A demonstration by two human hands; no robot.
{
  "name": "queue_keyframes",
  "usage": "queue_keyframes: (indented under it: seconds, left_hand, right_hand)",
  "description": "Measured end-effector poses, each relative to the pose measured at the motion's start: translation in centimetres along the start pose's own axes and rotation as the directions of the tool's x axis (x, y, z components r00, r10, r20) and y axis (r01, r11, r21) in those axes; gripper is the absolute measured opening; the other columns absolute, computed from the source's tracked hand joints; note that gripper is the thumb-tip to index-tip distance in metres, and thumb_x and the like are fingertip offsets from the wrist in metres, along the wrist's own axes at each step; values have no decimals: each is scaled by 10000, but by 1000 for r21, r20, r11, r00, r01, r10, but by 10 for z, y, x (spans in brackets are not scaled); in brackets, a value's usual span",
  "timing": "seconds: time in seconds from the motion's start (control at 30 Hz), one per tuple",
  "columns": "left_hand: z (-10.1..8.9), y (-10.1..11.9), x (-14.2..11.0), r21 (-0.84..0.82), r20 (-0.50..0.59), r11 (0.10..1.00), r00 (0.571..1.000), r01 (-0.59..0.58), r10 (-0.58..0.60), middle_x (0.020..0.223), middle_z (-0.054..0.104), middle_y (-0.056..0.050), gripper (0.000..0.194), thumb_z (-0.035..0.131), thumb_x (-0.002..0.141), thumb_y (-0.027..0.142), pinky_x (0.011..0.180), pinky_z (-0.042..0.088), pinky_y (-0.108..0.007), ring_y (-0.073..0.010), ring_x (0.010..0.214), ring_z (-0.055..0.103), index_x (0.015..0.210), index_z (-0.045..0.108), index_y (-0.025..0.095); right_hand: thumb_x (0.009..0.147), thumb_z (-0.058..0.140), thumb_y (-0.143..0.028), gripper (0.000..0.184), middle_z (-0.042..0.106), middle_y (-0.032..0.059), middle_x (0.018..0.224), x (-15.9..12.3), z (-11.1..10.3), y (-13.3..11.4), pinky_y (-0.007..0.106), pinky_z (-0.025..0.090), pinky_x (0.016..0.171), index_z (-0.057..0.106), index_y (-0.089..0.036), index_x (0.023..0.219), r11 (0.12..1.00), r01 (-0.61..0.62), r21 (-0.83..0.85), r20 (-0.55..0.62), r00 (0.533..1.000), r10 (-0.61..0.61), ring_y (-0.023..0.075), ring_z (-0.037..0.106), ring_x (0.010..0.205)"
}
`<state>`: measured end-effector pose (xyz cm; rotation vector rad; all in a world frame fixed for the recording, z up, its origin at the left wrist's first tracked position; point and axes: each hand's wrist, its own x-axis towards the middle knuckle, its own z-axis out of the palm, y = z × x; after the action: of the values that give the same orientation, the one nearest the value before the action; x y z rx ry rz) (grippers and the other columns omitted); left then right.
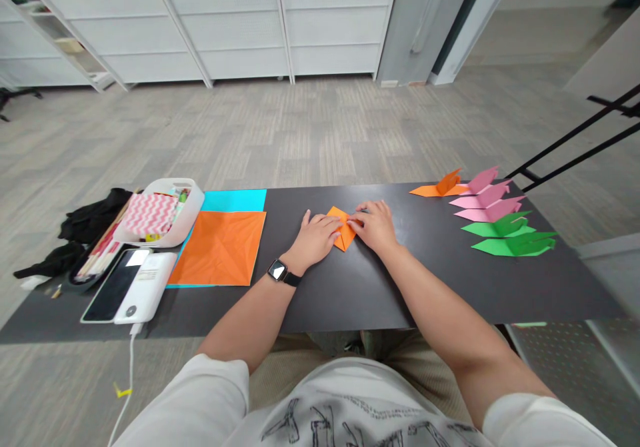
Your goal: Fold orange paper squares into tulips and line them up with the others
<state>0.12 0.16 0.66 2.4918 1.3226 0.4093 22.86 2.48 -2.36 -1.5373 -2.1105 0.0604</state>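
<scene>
A small piece of orange origami paper (pixel 344 239), folded to a kite-like diamond, lies on the dark table between my hands. My left hand (pixel 316 237), with a black watch on its wrist, rests flat across the paper's left side, fingers stretched and thumb apart. At the right edge, my right hand (pixel 376 226) has its fingertips closed on the paper; they partly hide the fold. Finished folded birds stand at the table's right: an orange crane (pixel 440 186), several pink ones (pixel 487 197) and green ones (pixel 515 242).
Orange paper sheets (pixel 220 250) lie over blue sheets (pixel 235 200) on the left. Beyond them are a white basket (pixel 193 217) with a pink zigzag packet, a phone (pixel 113 290), a white power bank (pixel 145 294) with a cable, and black cloth (pixel 95 214). The table (pixel 430 294) is narrow.
</scene>
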Motion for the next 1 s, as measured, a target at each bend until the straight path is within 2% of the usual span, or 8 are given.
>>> queue_keyframes:
  seconds: [0.27,0.57,1.0]
  left_hand:
    - [-2,-1,1,-30,15,999,1000,24,-23,1537,654,-37,357,472,1099,311,1345,136,-649,-254,1418,544,1399,664,299]
    - [-2,-2,2,-37,25,999,999,28,-27,1541,650,-20,343,481,1086,316,1342,153,-650,-258,1408,545,1347,704,305]
    - [-2,-3,3,-39,11,999,1000,17,-16,1513,670,-11,327,539,1060,344,1348,183,-615,-263,1405,547,1330,718,300]
  right_hand:
    - [940,775,-417,190,695,79,1297,-4,-11,0,694,277,1250,838,-323,1093,999,33,2,121,992,-33,327,590,1257]
    - [901,775,-525,490,621,136,1437,-12,-21,-7,795,205,1244,743,-295,1332,996,74,-43,259,964,-60,399,530,1358]
    - [869,761,-613,701,556,188,1548,-20,-28,-10,817,194,1230,640,-265,1465,991,119,-62,328,940,-93,457,454,1466]
